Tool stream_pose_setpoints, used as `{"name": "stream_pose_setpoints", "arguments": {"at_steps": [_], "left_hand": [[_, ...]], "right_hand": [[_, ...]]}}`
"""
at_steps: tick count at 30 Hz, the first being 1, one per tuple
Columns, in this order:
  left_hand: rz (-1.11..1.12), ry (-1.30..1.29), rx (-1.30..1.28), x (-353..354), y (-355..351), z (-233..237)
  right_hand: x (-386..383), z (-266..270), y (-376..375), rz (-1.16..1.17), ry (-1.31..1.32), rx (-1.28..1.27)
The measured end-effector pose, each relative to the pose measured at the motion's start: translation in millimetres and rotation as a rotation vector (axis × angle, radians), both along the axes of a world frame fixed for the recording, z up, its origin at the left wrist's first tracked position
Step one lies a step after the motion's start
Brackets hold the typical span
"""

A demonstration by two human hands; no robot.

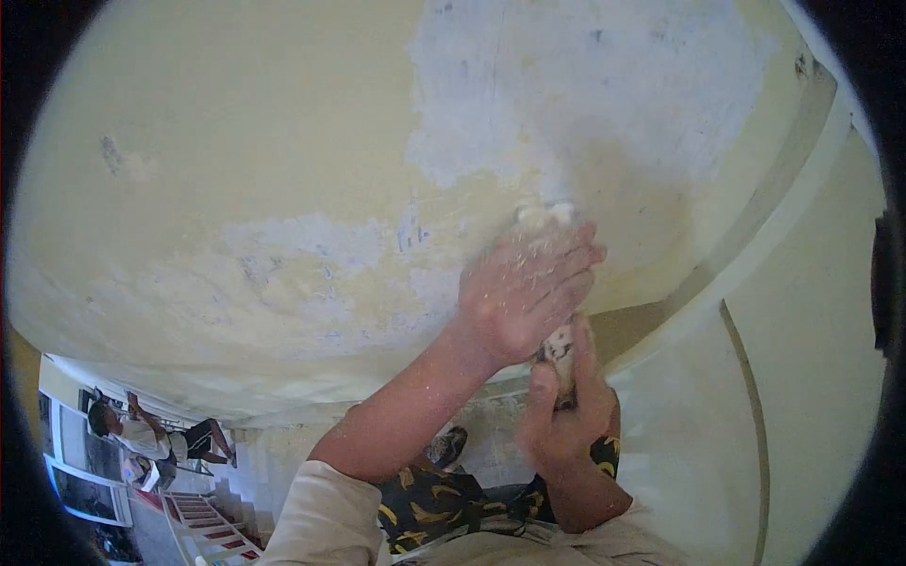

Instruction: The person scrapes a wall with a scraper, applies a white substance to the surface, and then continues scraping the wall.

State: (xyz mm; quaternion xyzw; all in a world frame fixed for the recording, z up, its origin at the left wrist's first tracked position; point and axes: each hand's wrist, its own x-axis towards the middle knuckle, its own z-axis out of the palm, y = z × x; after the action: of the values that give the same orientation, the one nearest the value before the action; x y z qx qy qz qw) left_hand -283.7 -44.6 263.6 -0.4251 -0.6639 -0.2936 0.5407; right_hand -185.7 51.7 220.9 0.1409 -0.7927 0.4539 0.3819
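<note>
l hand presses tool on wall; r hand grips it; scribble illegible

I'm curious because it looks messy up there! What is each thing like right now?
wall, paint patchy, bare grey-white spots.
left hand, dusty, fingers flat, pressed towards the wall.
right hand, closed round the tool's handle.
tool, dusty, mostly hidden by both hands.
other person, far off, bent over.
</note>
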Motion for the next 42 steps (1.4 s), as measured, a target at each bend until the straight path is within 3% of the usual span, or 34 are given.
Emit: {"name": "stream_pose_setpoints", "arguments": {"at_steps": [5,7,13,16,19,25,28,42], "left_hand": [[-0.043,-0.010,0.056,3,-2,6],[0.030,-0.043,0.005,7,-4,-5],[0.005,-0.028,0.042,3,-4,6],[0.051,-0.030,-0.007,6,-8,-6],[0.069,0.040,0.025,4,-6,8],[0.047,-0.025,0.004,5,-11,-2],[0.061,0.030,0.026,-1,-14,15],[0.033,-0.013,0.024,7,-15,2]], "right_hand": [[-6,6,-6,-0.016,0.066,-0.028],[-7,-6,-1,-0.072,0.172,0.180],[-3,8,-7,-0.007,-0.011,0.050],[-7,-6,-5,-0.032,0.152,0.137],[1,12,-4,0.006,0.006,0.073],[-8,-4,-8,0.009,0.134,0.101],[-11,12,-12,0.057,0.077,0.025],[-2,-1,-11,0.008,0.082,0.084]]}}
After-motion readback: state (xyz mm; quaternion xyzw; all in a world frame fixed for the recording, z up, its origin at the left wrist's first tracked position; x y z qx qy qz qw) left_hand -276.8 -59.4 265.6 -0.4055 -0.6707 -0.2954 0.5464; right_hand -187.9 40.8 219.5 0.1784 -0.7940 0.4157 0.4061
